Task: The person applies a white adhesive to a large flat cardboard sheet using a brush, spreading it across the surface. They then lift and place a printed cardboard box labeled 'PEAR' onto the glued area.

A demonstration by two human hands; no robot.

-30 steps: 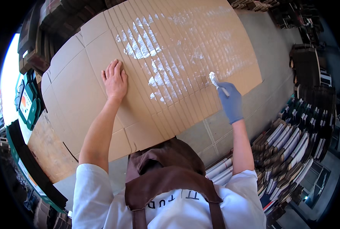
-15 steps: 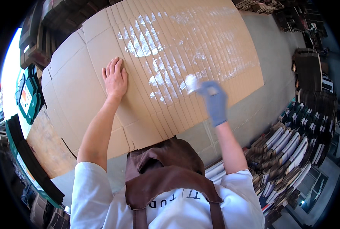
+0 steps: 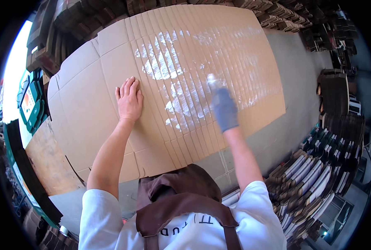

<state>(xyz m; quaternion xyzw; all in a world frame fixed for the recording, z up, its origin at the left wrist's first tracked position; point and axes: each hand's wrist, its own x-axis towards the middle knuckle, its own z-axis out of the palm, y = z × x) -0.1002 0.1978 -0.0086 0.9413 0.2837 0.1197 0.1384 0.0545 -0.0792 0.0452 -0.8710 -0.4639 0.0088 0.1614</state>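
Brown cardboard [image 3: 154, 121], laid out in overlapping sheets, is spread across the middle of the view, in front of the wearer. Edges are staggered into narrow, roughly parallel strips; a broad creased panel is left exposed on the left. White paste [image 3: 160, 64] is streaked over the strips, thickest left of centre, thinner to the right.

Left hand [image 3: 129, 100]: bare, laid flat on the cardboard beside the thick paste, fingers a little spread, nothing held. Right hand [image 3: 225, 109]: covered by a blue-grey glove, closed around a brush [image 3: 212, 79], held over the pasted strips. Both blurred; whether the brush tip is touching cannot be told.

Writing: dark capitals [image 3: 189, 223] are printed on the white shirt [image 3: 256, 221], partly covered by the brown apron [image 3: 185, 205]. At far left, green cartons [image 3: 35, 109] are seen, marked with a pale printed panel and an orange-red patch; the small print cannot be read. No lettering can be made out on the cardboard.

Surroundings: a wooden board [image 3: 52, 162] is placed at lower left. Folded stock [image 3: 304, 175] is stacked at right, beside grey floor [image 3: 296, 62].
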